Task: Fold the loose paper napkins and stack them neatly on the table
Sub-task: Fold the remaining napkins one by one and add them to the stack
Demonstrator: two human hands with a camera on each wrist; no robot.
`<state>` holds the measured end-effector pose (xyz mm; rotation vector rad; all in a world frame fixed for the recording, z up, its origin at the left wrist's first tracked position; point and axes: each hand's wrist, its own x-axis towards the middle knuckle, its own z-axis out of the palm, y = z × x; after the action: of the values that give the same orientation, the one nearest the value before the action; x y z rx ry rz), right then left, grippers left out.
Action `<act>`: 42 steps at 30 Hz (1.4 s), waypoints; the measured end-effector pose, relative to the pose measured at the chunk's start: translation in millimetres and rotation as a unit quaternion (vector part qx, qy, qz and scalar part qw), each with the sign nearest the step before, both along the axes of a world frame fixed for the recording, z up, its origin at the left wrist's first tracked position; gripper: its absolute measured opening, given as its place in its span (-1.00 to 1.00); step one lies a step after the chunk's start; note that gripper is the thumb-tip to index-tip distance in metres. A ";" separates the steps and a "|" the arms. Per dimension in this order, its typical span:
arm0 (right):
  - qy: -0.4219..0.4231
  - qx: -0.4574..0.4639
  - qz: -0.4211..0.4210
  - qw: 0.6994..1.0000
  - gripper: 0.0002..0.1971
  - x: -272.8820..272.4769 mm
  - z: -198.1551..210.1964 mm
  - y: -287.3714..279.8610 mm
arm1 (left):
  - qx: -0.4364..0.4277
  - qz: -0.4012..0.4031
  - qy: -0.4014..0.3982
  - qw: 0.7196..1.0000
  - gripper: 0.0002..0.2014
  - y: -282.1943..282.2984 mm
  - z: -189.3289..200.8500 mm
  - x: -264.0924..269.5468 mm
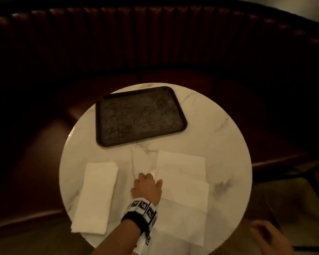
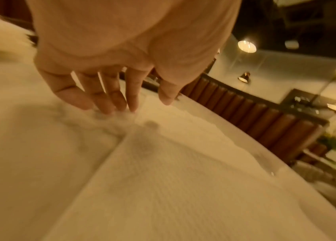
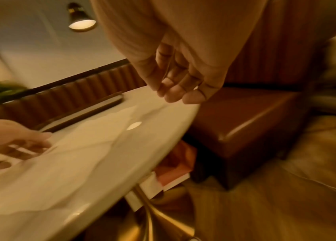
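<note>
Several loose white paper napkins [image 1: 180, 168] lie unfolded and overlapping on the right half of the round marble table [image 1: 226, 144]. A folded napkin stack [image 1: 96, 197] lies at the near left. My left hand [image 1: 147, 184] rests at the left edge of the loose napkins. In the left wrist view its fingers [image 2: 111, 104] are straight, tips touching the tabletop beside the napkin [image 2: 173, 179], with the thumb over the paper. My right hand [image 1: 269, 238] hangs off the table's near right edge. Its fingers [image 3: 179, 88] are loosely curled and hold nothing.
A dark rectangular tray [image 1: 140, 116] sits at the back of the table, also seen as the tray [image 3: 86, 112] in the right wrist view. A brown padded bench [image 1: 155, 43] curves behind. A brass table base [image 3: 158, 220] and wooden floor lie below the right hand.
</note>
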<state>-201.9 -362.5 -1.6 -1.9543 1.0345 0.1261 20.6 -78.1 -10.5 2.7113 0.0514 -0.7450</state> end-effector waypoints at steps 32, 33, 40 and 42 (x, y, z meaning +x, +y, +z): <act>-0.158 -0.125 0.231 0.952 -0.63 45.5 88.8 60.9 | -0.287 -0.165 -0.230 0.915 -0.88 20.5 143.9 -15.6; -0.183 -0.134 0.236 0.945 -0.66 52.7 100.1 64.6 | -0.293 -0.182 -0.243 0.906 -0.90 19.3 166.6 -11.2; -0.404 -0.174 0.245 0.864 -0.90 92.1 174.7 108.6 | -0.415 -0.095 -0.244 0.872 -0.90 16.5 269.6 13.4; -0.400 -0.163 0.177 0.884 -0.82 103.8 175.6 113.9 | -0.418 -0.067 -0.251 0.870 -0.86 20.2 285.0 17.7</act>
<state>-98.1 -248.6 174.0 -2.1630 0.1476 -0.6495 38.2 -57.9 274.4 1.9742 -0.4733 -0.0165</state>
